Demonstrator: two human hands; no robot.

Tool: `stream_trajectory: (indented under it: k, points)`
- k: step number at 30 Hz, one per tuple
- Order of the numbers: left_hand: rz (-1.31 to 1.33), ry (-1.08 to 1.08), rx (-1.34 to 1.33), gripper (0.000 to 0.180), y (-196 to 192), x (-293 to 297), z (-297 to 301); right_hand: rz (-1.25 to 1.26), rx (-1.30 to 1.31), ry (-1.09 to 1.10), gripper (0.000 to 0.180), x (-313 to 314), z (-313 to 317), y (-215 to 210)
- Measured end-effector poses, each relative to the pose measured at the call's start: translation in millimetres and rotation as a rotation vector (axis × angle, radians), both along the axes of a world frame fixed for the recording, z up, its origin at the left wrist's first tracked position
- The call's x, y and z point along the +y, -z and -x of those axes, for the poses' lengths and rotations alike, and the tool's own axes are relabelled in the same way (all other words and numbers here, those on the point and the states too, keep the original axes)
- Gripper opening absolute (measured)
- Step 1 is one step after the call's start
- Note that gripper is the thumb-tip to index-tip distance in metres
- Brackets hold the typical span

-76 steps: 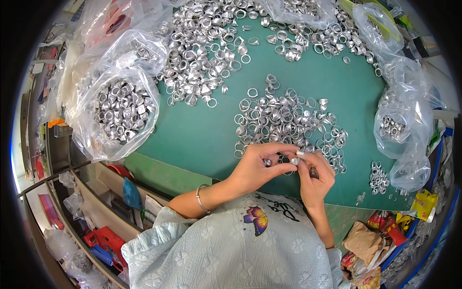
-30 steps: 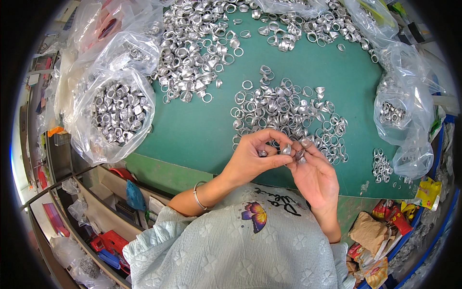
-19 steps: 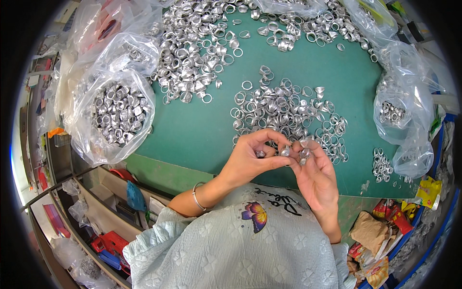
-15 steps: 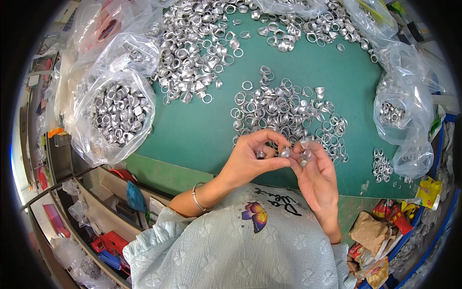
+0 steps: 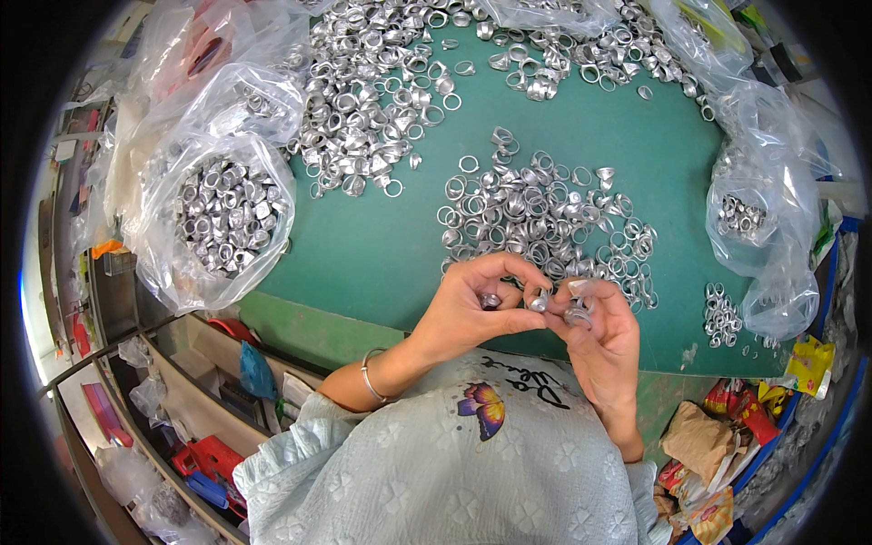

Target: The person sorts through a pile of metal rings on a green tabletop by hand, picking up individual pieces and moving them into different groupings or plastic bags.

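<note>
My left hand [image 5: 481, 304] pinches a silver-coloured metal ring [image 5: 540, 301] between thumb and forefinger. Another ring [image 5: 490, 301] is tucked in its curled fingers. Close against it, my right hand [image 5: 599, 341] has its fingers bent around one or more silver rings [image 5: 578, 314]; how many, I cannot make out. Both hands are held over the near edge of a green table mat [image 5: 363, 263]. Just beyond them lies a loose heap of silver rings [image 5: 527, 213], partly hidden by my fingers.
An open clear plastic bag [image 5: 272, 286] full of chunky rings stands at left. Larger ring piles [image 5: 363, 118] spread across the back. At right lie a plastic bag [image 5: 781, 304] with rings and a small ring cluster [image 5: 722, 318]. Drawers [image 5: 200, 391] are at lower left.
The fingers of my right hand have shifted slightly, turning the rings they hold. My left hand keeps its pinch nearly in place.
</note>
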State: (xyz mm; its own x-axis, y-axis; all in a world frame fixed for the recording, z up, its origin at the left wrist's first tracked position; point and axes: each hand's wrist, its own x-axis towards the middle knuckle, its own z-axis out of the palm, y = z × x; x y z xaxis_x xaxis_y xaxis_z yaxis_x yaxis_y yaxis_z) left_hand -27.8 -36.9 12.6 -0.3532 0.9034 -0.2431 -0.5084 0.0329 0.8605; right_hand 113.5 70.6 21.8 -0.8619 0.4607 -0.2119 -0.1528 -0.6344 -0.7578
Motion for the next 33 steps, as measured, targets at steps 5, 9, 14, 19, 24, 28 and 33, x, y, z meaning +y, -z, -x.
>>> stream_trajectory:
  k: [5, 9, 14, 19, 24, 28, 33]
  points:
    - [-0.006, 0.019, 0.003, 0.029, 0, 1, 0, 0.020, -0.031, 0.042, 0.029, 1, 0, -1]
    - [-0.018, 0.018, 0.042, 0.029, -1, 0, 2, 0.166, -0.024, 0.126, 0.011, 5, 0, 2]
    - [-0.030, 0.004, 0.123, 0.031, 3, -2, 2, 0.099, -0.170, 0.222, 0.015, 19, -5, 14]
    - [0.048, 0.003, 0.075, 0.029, -4, -3, 0, -1.057, -0.619, 0.199, 0.029, 22, 22, 21]
    - [0.020, 0.036, 0.122, 0.030, -11, -6, 0, -1.686, -0.724, 0.083, 0.034, 22, 52, 39]
    - [-0.033, 0.042, 0.191, 0.029, -7, -8, 0, -1.708, -0.770, 0.056, 0.022, 24, 50, 40]
    - [0.022, -0.013, -0.134, 0.018, -4, -4, 2, -1.529, -0.790, 0.091, 0.012, 32, 41, 31]
